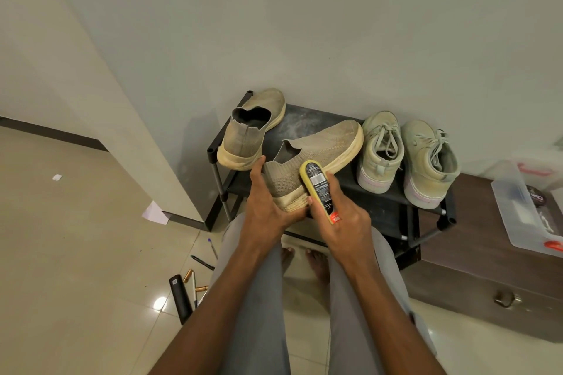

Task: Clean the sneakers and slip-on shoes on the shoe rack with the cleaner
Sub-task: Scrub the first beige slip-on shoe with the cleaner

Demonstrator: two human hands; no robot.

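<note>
The left hand [264, 203] grips the heel of a beige knit slip-on shoe [316, 155], thumb up along the back of the collar and fingers curled under the sole, holding the heel out past the front edge of the black shoe rack [307, 120] while the toe points toward the back wall. The right hand [344, 216] has its fingers wrapped round a yellow shoe cleaner applicator [318, 187], whose top end lies against the shoe's side near the heel. The second slip-on shoe [253, 131] sits at the rack's back left corner, heel toward the person. A pair of pale green lace-up sneakers [408, 158] stands side by side at the right end of the top shelf, heels at the front edge. A clear plastic box [524, 207] rests on a dark wooden cabinet [475, 283] just right of the rack. Pens [203, 262] and batteries [188, 275] lie on the tiled floor [76, 253] at the left.
</note>
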